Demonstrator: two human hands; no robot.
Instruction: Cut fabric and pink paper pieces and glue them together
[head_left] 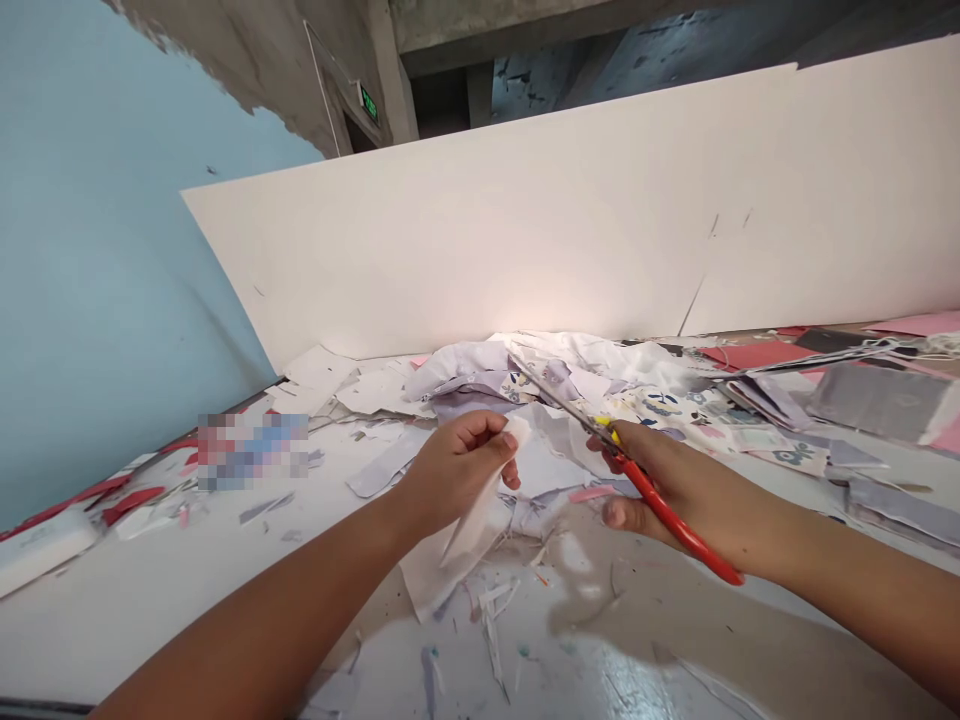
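Sheet: a thin white paper sheet point(480, 515), hanging tilted downward from the left hand point(457, 470), low over the bench.
Left grip: pinching the sheet's upper end between thumb and curled fingers.
Scissors: long steel scissors with red plastic handles point(664, 500), tips pointing up and left, just beside the sheet.
Right grip: the right hand point(686, 490) pressed closed around the handles.
Arms: both forearms reach in from the lower corners, hands close together.
Bench: a white-topped bench point(180, 630) strewn with paper scraps point(487, 620).
Far edge: crumpled lilac-patterned fabric point(480, 375) lies under the tips, before a tall white board point(480, 220).
Left edge: a pale blue wall point(112, 250) bounds the bench.
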